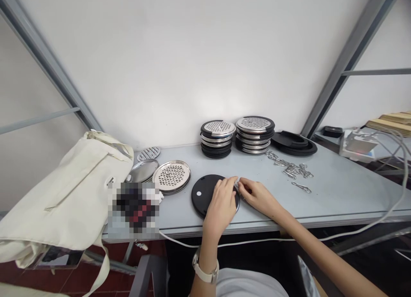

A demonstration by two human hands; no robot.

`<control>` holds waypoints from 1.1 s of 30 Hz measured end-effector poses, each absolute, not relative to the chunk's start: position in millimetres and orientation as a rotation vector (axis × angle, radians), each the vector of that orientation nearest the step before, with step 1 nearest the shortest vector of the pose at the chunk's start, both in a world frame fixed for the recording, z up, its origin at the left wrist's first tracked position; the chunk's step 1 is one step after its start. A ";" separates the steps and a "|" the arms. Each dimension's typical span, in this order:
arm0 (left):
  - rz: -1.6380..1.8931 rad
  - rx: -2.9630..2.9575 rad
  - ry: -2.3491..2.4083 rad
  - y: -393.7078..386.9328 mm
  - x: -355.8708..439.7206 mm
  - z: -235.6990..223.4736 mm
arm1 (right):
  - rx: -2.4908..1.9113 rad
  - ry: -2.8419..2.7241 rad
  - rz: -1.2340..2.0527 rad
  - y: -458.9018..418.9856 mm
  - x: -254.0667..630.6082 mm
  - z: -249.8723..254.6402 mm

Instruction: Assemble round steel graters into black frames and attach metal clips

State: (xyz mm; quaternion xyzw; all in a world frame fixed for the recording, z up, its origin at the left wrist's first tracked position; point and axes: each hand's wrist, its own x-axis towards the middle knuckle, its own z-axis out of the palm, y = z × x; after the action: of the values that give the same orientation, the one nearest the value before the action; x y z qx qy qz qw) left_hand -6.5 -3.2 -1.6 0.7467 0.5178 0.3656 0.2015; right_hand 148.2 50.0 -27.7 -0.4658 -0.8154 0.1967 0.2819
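Note:
A black round disc (201, 202) with a white dot on its face lies on the table near the front edge. My left hand (221, 202) rests over its right side, its fingers bent toward the rim and holding it down. Close against that rim, my right hand (255, 195) is closed in a pinch on a small shiny wire piece (236, 183), mostly hidden by the fingertips. It looks like the wire clips lying to the right. One such wire clip (301, 187) lies alone, and a loose pile of wire clips (293, 169) is behind it.
Round metal grater plates (171, 175) lie left of the disc. Two stacks of black-rimmed graters, the left stack (217, 139) and the right stack (255, 135), stand by the wall beside black round trays (295, 143). A cream bag (64, 194) covers the left end. A white cable (382, 215) crosses the front.

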 end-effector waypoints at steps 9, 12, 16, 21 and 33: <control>0.990 2.109 1.492 -1.6 5.6 -4.3 | -1.180 -2.262 0.597 51.9 150.2 -25.0; 1.011 2.097 1.493 1.5 5.0 -7.0 | -1.182 -2.270 0.580 51.9 149.9 -24.7; 1.026 2.089 1.485 1.5 3.4 -7.7 | -1.202 -2.294 0.564 52.3 149.9 -25.0; 1.057 2.070 1.474 2.6 1.4 -8.4 | -1.217 -2.312 0.541 52.7 150.1 -25.7; 1.094 2.024 1.449 4.1 -0.3 -6.7 | -1.214 -2.313 0.524 50.9 150.0 -26.8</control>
State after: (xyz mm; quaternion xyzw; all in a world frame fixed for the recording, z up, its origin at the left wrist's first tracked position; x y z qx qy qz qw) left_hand -0.3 4.1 -6.7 0.7278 0.5210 0.3934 0.2098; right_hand 150.0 50.9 -26.8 -0.4426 -0.8436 0.1912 0.2363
